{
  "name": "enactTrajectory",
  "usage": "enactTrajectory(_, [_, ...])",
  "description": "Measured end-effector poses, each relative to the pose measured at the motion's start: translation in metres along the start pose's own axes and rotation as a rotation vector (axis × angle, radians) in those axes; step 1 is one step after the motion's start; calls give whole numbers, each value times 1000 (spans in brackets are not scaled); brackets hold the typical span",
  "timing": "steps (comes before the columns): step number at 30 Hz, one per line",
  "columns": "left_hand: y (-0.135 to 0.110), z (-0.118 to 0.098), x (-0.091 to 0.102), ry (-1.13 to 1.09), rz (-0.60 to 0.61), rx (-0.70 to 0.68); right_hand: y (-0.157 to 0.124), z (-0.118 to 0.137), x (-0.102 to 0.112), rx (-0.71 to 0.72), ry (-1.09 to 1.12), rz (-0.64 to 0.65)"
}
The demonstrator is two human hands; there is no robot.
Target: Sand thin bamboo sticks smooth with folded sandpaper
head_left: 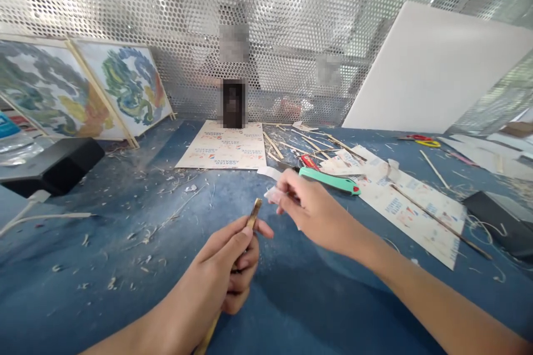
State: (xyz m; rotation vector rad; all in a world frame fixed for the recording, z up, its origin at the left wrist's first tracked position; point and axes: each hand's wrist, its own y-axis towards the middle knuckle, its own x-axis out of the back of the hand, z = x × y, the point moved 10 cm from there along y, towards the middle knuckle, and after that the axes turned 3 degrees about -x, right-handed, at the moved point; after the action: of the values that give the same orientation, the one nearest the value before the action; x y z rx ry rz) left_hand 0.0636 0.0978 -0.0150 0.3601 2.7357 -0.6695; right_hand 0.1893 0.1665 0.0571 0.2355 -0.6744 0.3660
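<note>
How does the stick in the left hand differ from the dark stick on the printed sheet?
The held stick is gripped in the left hand; the dark stick lies partly on the printed sheet. The held stick looks thicker and yellowish; the dark stick looks thinner and brown. Both are narrow.

Wooden strip (pixel 254 216) in left hand (pixel 231 266); knife (pixel 328 179) behind right hand (pixel 310 205); abrasive sheet (pixel 227 150) farther back; dragon paintings (pixel 129 83) left, scissors (pixel 428 142) far right.

Over my feed I see framed paintings (pixel 130 89) and a black box (pixel 69 158) at left, a white board (pixel 428 72) before a perforated screen (pixel 291 5), and red-and-yellow scissors (pixel 428 142).
</note>
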Motion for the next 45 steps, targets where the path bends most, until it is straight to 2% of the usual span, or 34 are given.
enactTrajectory(2, [0,1,0,5,-7,-32,-3,2,-6,-30,373,50])
enactTrajectory(4, [-2,4,-1,17,-8,-65,-8,8,-14,-18,540,105])
enactTrajectory(6, [-4,8,-4,29,26,-71,-13,10,-19,-21,492,99])
enactTrajectory(9, [-6,14,-10,-11,100,-61,-17,3,-15,-65,323,-1])
enactTrajectory(11, [-5,18,-8,-33,95,-56,-19,0,-12,-92,250,-53])
enactTrajectory(15, [-4,27,6,5,15,-61,-21,4,-21,-68,208,33])
enactTrajectory(18, [-4,31,2,60,73,-36,-23,1,-10,-83,216,-98])
enactTrajectory(19, [-6,29,-4,85,120,-39,-23,0,-10,-88,221,-111])
enactTrajectory(21, [-10,18,-15,161,202,-101,-23,1,-22,-77,241,-25])
enactTrajectory(23, [-16,1,-21,236,213,-194,-21,0,-29,-71,280,23])
enactTrajectory(26, [-24,-9,-24,298,158,-213,-18,-9,-8,-74,359,-167])
enactTrajectory(28, [-26,-8,-23,271,125,-164,-20,-10,5,-38,400,-245])
enactTrajectory(31, [-25,-4,-19,165,77,-92,-28,3,12,81,389,-269])
enactTrajectory(36, [-18,9,-6,18,52,16,-38,37,-3,332,128,-189])
enactTrajectory(39, [-17,7,-10,24,98,8,-24,19,1,255,50,-236])
enactTrajectory(41, [-14,1,-15,6,111,-10,-15,-7,21,120,45,-400])
enactTrajectory(43, [-11,-12,-14,-14,86,-23,-11,-26,34,42,1,-499])
enactTrajectory(45, [-9,-38,1,-35,-8,-90,-5,-33,33,22,-118,-467])
